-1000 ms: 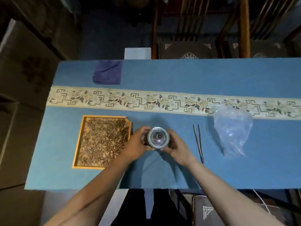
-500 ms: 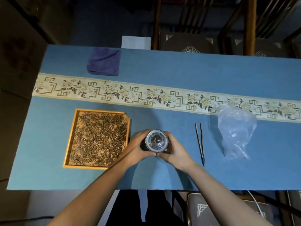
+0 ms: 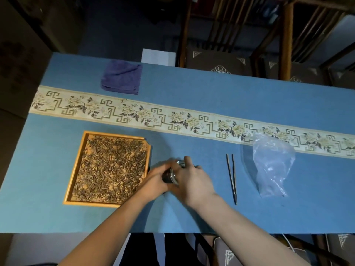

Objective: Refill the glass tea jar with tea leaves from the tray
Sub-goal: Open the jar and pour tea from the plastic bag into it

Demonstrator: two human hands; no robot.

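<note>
- Gripping the glass tea jar (image 3: 173,172) from both sides, left hand (image 3: 156,179) curls round its body while right hand (image 3: 192,179) covers its top.
- Jar stands near the table's (image 3: 211,214) front edge, just right of the tea-leaf tray (image 3: 76,169), nearer the left hand.

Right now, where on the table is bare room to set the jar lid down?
Bare cloth lies between the hands on the jar and the tweezers, and along the near edge below the tray. It is crowded between tray and left hand, and between tweezers and plastic bag.
</note>
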